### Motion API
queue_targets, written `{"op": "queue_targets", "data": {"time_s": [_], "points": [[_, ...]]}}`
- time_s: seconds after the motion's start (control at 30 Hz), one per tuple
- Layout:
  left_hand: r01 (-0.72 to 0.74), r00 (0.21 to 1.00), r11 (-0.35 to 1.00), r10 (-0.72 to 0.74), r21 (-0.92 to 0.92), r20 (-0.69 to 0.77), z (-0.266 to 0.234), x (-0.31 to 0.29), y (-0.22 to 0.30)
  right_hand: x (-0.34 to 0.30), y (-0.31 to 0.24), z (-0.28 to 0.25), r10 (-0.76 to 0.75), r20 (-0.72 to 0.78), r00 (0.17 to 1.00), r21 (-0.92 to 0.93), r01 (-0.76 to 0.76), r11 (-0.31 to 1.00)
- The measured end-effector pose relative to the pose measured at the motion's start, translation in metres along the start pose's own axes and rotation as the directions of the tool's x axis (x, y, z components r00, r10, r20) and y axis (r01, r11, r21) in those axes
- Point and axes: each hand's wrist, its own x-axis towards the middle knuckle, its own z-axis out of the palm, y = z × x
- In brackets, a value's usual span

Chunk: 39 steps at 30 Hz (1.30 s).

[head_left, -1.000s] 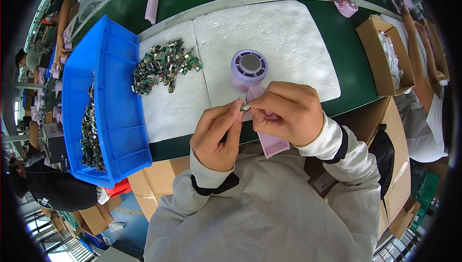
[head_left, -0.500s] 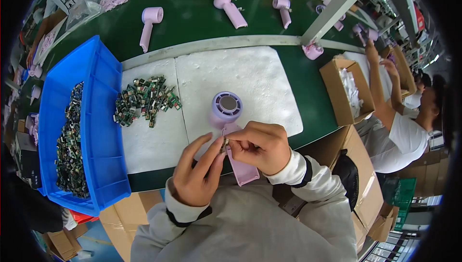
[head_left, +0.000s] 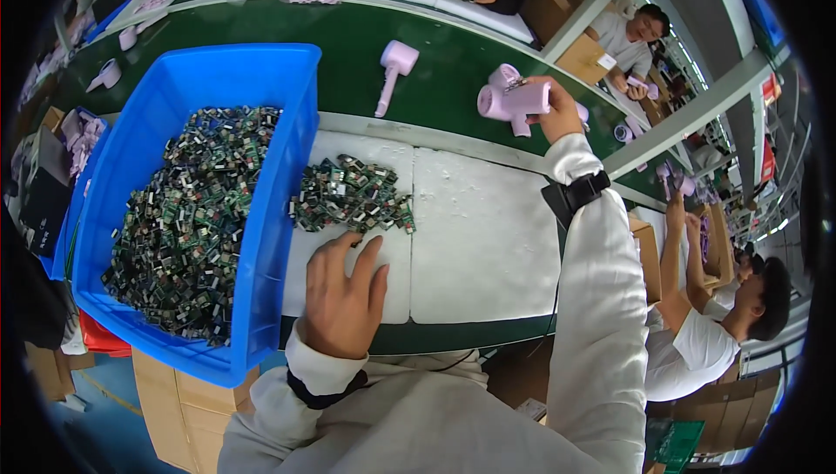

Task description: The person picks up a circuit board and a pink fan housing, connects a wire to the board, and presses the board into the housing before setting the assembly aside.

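Note:
My right hand (head_left: 560, 115) is stretched out over the green conveyor, closed round a pink handheld fan (head_left: 529, 98). Another pink fan (head_left: 503, 76) lies right behind it, and the two overlap, so their outlines are hard to part. My left hand (head_left: 341, 298) rests low over the white foam sheet (head_left: 483, 239), palm down with fingers apart. Its fingertips are just short of a loose pile of small green circuit boards (head_left: 348, 195).
A blue bin (head_left: 300, 169) heaped with circuit boards stands at left. One more pink fan (head_left: 396, 69) lies on the green belt (head_left: 340, 64). A metal post (head_left: 688, 112) rises at right near a cardboard box (head_left: 646, 256). Co-workers sit across and at right.
My right hand has gone from the foam sheet out to the belt, carrying the fan. The left hand has let go and moved beside the board pile. The view has swung left.

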Motion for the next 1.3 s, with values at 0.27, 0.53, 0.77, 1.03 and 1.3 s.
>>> {"op": "queue_targets", "data": {"time_s": [0.27, 0.53, 0.77, 1.03, 1.3], "points": [[0.121, 0.987, 0.989, -0.129, -0.086, -0.094, 0.000, 0.006, 0.002, 0.041, 0.018, 0.085, -0.006, 0.120, 0.993, -0.321, 0.045, 0.946], [0.020, 0.999, 0.997, -0.023, -0.075, -0.042, 0.004, -0.001, -0.011, 0.036, -0.036, 0.174, 0.059, 0.206, 0.977, -0.539, 0.063, 0.840], [-0.026, 0.995, 0.995, 0.016, -0.099, -0.097, 0.012, -0.003, -0.011, 0.044, -0.032, 0.161, 0.483, 0.267, 0.834, -0.397, -0.361, 0.844], [-0.033, 0.996, 0.970, 0.011, -0.240, -0.092, 0.002, -0.010, -0.008, -0.118, -0.080, 0.036, 0.376, 0.382, 0.844, 0.223, -0.479, 0.849], [-0.013, 0.995, 0.998, 0.008, -0.056, -0.101, 0.000, 0.004, -0.001, -0.262, -0.095, -0.007, 0.279, 0.390, 0.877, -0.494, -0.057, 0.868]]}}
